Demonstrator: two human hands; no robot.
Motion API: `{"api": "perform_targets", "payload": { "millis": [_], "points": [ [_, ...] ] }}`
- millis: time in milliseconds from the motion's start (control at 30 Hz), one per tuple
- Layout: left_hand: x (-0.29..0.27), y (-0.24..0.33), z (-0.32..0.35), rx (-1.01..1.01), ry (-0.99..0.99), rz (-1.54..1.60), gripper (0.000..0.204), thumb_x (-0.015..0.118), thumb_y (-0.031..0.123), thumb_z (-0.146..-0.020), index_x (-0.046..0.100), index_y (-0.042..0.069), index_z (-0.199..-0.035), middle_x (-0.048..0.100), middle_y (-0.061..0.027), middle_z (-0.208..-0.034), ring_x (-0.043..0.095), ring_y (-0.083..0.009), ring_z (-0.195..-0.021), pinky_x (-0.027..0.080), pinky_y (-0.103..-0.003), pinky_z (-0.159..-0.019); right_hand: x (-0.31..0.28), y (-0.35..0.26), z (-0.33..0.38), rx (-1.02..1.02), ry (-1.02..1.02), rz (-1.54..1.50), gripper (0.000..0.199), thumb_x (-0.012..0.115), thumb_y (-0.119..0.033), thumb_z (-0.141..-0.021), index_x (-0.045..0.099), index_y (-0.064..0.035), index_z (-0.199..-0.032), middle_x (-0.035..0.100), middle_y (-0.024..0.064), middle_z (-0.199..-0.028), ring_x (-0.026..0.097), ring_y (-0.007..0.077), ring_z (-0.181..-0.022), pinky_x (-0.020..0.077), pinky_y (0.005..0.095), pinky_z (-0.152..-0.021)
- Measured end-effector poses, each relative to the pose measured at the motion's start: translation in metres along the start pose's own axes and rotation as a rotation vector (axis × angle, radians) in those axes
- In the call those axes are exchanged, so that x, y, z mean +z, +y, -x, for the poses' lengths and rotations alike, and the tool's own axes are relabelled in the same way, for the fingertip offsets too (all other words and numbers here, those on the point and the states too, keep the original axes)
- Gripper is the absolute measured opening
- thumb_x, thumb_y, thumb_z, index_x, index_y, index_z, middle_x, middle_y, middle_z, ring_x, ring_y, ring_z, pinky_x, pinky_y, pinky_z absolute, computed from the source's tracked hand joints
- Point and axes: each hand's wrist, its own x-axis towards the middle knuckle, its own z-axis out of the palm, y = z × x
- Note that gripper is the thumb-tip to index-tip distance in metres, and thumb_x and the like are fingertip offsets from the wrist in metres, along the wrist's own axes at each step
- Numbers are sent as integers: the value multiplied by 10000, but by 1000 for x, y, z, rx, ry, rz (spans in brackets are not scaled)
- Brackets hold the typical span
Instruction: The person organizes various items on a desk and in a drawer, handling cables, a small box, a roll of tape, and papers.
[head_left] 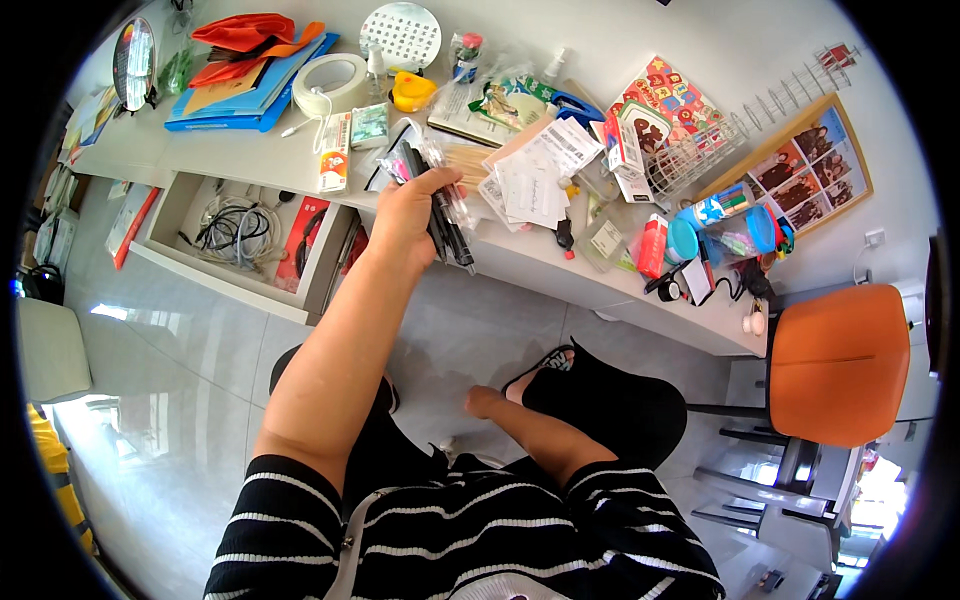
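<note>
My left hand (410, 210) reaches out over the front edge of the desk, closed around a bunch of black pens (450, 232). Clear plastic wrapping shows beside the pens. Low between my knees, away from the desk, is my right hand (484, 402); its fingers are hidden from view. Just beyond the pens lie loose wooden sticks (465, 162) and a pile of white paper slips (535, 190). Left of the held pens, an orange-and-white box (335, 153) stands near the desk edge. Below it an open drawer (225, 266) holds coiled cables (240, 228) and a red packet (302, 240).
Along the back are blue folders (262, 108), a tape roll (330, 84), a yellow duck-like object (411, 92) and a round mirror (400, 38). To the right stand a wire rack (690, 160), a red box (652, 246) and blue-lidded tubs (762, 230). An orange chair (840, 365) flanks the desk.
</note>
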Motion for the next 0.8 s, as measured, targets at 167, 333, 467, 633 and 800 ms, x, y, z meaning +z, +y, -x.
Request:
{"api": "perform_targets", "payload": {
  "millis": [167, 333, 467, 633, 800],
  "points": [
    [0, 2, 3, 5, 16, 1, 121, 668, 34, -757, 604, -14, -849, 617, -73, -727, 616, -155, -626, 486, -261, -504, -26, 1, 26, -28, -48, 27, 314, 566, -250, -787, 656, 19, -922, 630, 212, -997, 593, 391, -924, 469, 473, -781],
    [1, 7, 5, -1, 8, 29, 177, 673, -10, -718, 547, 11, -841, 586, -67, -699, 599, -167, -591, 482, -295, -491, -60, -20, 75, -35, 89, 118, 285, 576, -250, -775, 669, -21, -918, 640, 199, -961, 609, 352, -925, 487, 443, -780],
    [6, 1, 5, -27, -7, 19, 153, 666, -12, -725, 557, 9, -829, 592, -71, -699, 598, -168, -585, 483, -295, -493, -101, -20, 65, -77, 218, 132, 240, 589, -276, -782, 682, -88, -898, 660, 151, -875, 630, 307, -873, 496, 403, -758],
    [-6, 6, 3, -11, -3, 25, 119, 651, -9, -741, 572, 16, -827, 607, -75, -707, 604, -174, -594, 486, -293, -510, -288, -76, 204, -412, 374, -298, 247, 603, -272, -789, 670, -63, -902, 668, 124, -812, 630, 270, -764, 482, 387, -706],
    [3, -1, -1, -17, -9, 5, 124, 654, 69, -774, 615, -20, -851, 612, -79, -708, 598, -156, -608, 484, -266, -513, -388, -47, 213, -382, 1444, -479, 195, 639, -169, -799, 669, -32, -934, 658, 103, -734, 625, 223, -695, 480, 332, -623]
  ]
}}
